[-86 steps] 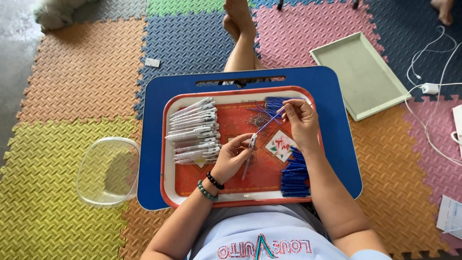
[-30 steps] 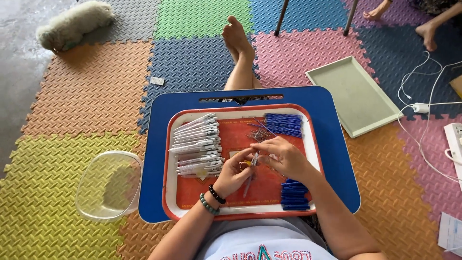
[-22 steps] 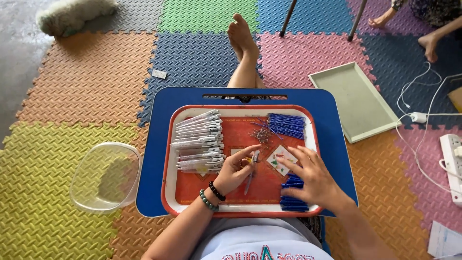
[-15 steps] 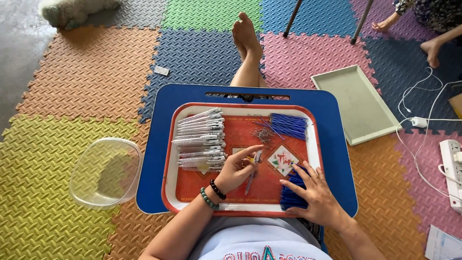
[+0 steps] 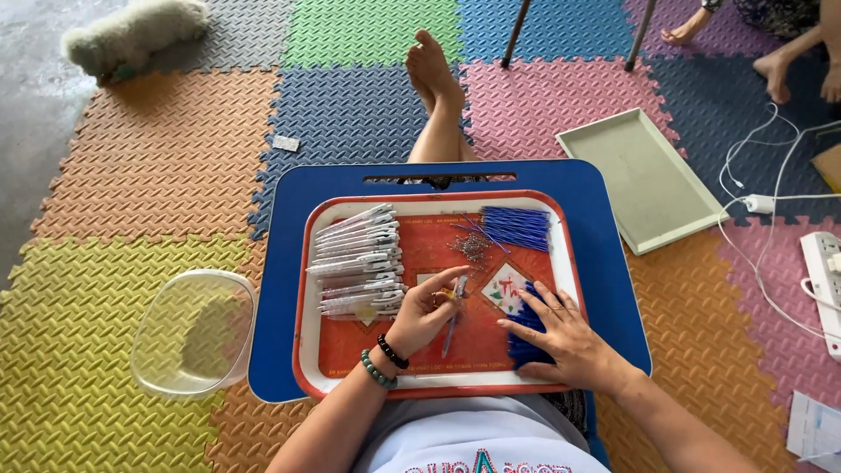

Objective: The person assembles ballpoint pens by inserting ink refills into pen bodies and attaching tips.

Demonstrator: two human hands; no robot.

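A red tray (image 5: pixel 429 385) rests on a blue lap table (image 5: pixel 368 184) over my legs. My left hand (image 5: pixel 425 311) pinches a slim pen part (image 5: pixel 455 307) above the tray's middle. My right hand (image 5: pixel 565 337) lies flat with fingers spread on a pile of blue rods (image 5: pixel 524 337) at the tray's lower right. A stack of white pen barrels (image 5: pixel 357 261) fills the tray's left side. More blue rods (image 5: pixel 517 228) lie at the top right, with a small heap of metal springs (image 5: pixel 473 248) beside them.
A clear plastic bowl (image 5: pixel 188 333) sits on the foam mats to the left. A pale green tray (image 5: pixel 639 180) lies at the right, near white cables and a power strip (image 5: pixel 823 280). A fluffy animal (image 5: pixel 131 35) lies at the top left. Another person's feet (image 5: pixel 771 52) show at the top right.
My right hand left the left hand at the tray's middle and came down onto the blue rods at the lower right. My left hand still holds the pen part.
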